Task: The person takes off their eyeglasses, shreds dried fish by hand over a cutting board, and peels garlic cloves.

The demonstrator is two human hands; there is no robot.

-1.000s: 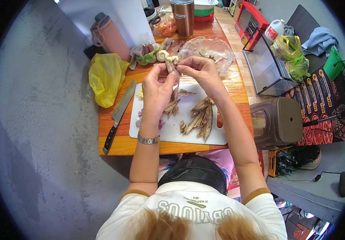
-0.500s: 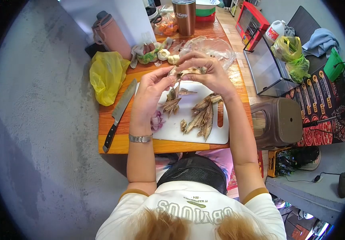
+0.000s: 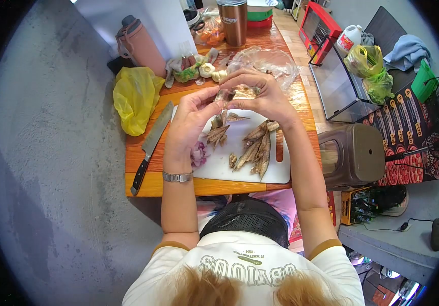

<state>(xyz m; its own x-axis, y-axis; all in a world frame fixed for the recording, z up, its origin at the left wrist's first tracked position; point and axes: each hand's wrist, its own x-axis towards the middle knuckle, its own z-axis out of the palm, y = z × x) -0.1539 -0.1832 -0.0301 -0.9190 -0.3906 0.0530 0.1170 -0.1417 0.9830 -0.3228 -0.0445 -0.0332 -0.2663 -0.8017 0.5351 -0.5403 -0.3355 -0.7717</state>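
Above the far part of the white cutting board [image 3: 219,172], a dried fish [image 3: 246,92] is pinched between both hands. My left hand [image 3: 193,115] grips its left end with thumb and fingers. From the other side, my right hand [image 3: 268,97] has fingers over the fish and thumb under it. Below them, a small heap of dried fish pieces [image 3: 217,134] lies at the board's middle left. A larger pile of dried fish [image 3: 261,153] is on the right, by the handle slot. Chopped red onion [image 3: 199,154] sits near my left wrist, partly hidden by it.
A kitchen knife [image 3: 150,145] lies left of the board, beside a yellow plastic bag [image 3: 137,99]. Garlic bulbs [image 3: 207,70], a clear plastic bag [image 3: 265,64], a tumbler [image 3: 233,23] and a pink bottle [image 3: 145,48] stand farther back. A brown stool [image 3: 359,152] is at right.
The fish between my hands has turned, showing more of its broad, pale side. Both hands have shifted only slightly; the piles on the board look the same.
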